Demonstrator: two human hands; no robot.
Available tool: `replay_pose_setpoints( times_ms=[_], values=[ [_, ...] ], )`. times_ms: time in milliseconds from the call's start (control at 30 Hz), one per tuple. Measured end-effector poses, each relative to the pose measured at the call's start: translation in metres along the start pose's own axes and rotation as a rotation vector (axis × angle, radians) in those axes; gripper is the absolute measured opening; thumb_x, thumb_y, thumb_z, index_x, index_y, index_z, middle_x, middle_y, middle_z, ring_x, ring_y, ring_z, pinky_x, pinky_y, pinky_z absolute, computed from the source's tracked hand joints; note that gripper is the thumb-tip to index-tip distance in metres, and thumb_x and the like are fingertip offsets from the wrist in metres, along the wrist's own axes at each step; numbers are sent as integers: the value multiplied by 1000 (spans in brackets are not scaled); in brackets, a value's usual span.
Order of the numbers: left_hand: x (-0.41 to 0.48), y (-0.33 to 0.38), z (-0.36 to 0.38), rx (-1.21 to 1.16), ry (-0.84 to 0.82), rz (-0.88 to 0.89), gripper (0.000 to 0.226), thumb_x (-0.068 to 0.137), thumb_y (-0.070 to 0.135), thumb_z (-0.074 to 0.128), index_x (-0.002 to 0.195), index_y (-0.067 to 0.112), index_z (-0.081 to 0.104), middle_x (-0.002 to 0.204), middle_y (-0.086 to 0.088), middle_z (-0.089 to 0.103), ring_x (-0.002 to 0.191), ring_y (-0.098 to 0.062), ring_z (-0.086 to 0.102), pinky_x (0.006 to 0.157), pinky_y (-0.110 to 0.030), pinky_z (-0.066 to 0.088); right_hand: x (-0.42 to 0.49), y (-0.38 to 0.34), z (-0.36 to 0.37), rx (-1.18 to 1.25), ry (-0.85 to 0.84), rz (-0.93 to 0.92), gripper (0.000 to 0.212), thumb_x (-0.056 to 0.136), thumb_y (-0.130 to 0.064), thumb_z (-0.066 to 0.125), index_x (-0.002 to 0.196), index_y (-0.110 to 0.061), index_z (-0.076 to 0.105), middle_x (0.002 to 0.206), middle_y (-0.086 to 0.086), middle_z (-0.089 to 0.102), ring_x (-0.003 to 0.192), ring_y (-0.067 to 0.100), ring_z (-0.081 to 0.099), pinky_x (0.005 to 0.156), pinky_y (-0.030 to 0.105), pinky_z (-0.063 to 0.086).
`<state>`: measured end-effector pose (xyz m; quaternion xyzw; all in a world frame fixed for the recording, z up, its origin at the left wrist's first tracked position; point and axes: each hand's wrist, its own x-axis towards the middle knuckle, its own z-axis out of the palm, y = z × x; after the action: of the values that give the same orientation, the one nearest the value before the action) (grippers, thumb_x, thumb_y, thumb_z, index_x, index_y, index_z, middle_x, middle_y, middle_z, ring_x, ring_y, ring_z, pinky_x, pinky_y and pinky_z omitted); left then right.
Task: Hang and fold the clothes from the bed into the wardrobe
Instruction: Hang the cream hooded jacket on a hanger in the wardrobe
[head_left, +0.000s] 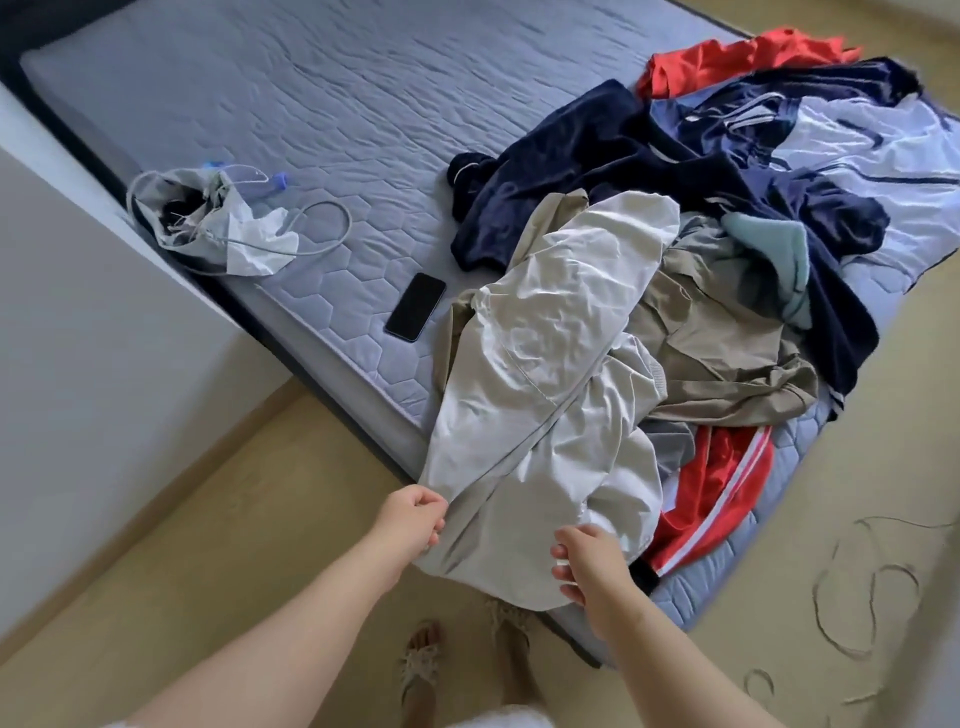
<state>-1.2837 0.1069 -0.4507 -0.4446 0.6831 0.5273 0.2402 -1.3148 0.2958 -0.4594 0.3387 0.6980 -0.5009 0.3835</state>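
Note:
A light grey garment (545, 364) lies stretched from the clothes pile toward the near edge of the bed (311, 130). My left hand (413, 522) pinches its lower left edge, and my right hand (584, 564) grips its lower right hem, both just past the mattress edge. Behind it the pile holds a khaki garment (717, 353), dark navy clothes (597, 171), a pale blue piece (872, 156), a teal item (779, 249) and red garments (711, 499).
A black phone (415, 305) lies on the mattress left of the grey garment. Farther left sits a crumpled grey bag (208, 223) with a cable. A white wall or cabinet (78, 364) stands at the left. Cables (862, 597) trail on the floor at right.

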Motion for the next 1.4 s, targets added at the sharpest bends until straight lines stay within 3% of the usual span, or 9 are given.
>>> replay_pose_setpoints(
  times_ms=[200, 333, 533, 667, 767, 933, 1000, 1133, 1400],
  values=[
    [73, -4, 28, 71, 65, -110, 20, 91, 10, 45, 74, 16, 53, 72, -3, 52, 58, -16, 45, 46, -21, 34, 81, -16, -10, -222, 125, -73, 30, 88, -13, 50, 117, -10, 51, 109, 8, 55, 88, 21, 50, 71, 30, 38],
    [112, -12, 42, 107, 97, -150, 3, 90, 15, 53, 88, 17, 54, 103, -6, 53, 74, -15, 49, 58, -24, 38, 117, -9, -12, -301, 88, -56, 43, 85, -18, 56, 127, -12, 47, 123, 8, 52, 93, 20, 51, 73, 28, 37],
    [168, -22, 58, -65, 125, -225, 91, 83, 19, 68, 150, 18, 6, 155, -5, 15, 137, -27, 27, 108, -40, 27, 148, 6, -1, -291, 64, -85, 67, 78, -24, 67, 134, -22, 30, 120, -4, 47, 101, 20, 54, 85, 35, 46],
    [174, -42, 68, 5, -53, -392, 83, 85, 23, 66, 149, 16, 13, 138, -11, 44, 116, -27, 50, 98, -40, 41, 154, 9, -1, -261, 140, -107, 54, 81, -5, 56, 128, -25, 40, 109, -7, 48, 78, 7, 51, 69, 26, 40],
    [167, -56, 71, 384, 2, -297, 72, 87, 32, 61, 146, 27, 20, 148, -7, 31, 135, -32, 26, 110, -45, 28, 148, 8, 0, -210, 109, -88, 48, 81, -2, 53, 122, -24, 44, 113, -4, 47, 79, 5, 49, 69, 27, 43],
    [181, -43, 56, 119, 64, -202, 97, 82, 24, 70, 149, 26, 1, 156, -6, 6, 141, -30, 18, 109, -45, 26, 145, 1, 4, -144, 108, -65, 33, 84, -5, 46, 108, -27, 47, 110, -3, 47, 79, 9, 51, 72, 32, 46],
    [191, -46, 57, 81, 11, -199, 94, 83, 22, 68, 150, 20, 2, 155, -7, 16, 138, -29, 25, 110, -44, 29, 151, 3, 6, -133, 124, -52, 30, 83, -6, 45, 106, -25, 48, 108, -1, 51, 77, 14, 53, 69, 33, 45],
    [193, -54, 76, 201, -72, -213, 47, 90, 24, 58, 130, 2, 46, 125, -13, 54, 109, -30, 52, 89, -34, 44, 159, 12, 9, -109, 162, -61, 26, 85, -6, 44, 106, -20, 51, 105, 4, 54, 67, 14, 49, 56, 27, 39],
    [127, -22, 34, -10, 10, -80, 35, 94, 28, 52, 118, 4, 57, 114, -11, 62, 101, -27, 58, 83, -30, 43, 109, -6, 5, -94, 168, -93, 23, 86, -1, 45, 99, -18, 53, 93, 3, 54, 65, 15, 49, 52, 25, 37]
  ],
)
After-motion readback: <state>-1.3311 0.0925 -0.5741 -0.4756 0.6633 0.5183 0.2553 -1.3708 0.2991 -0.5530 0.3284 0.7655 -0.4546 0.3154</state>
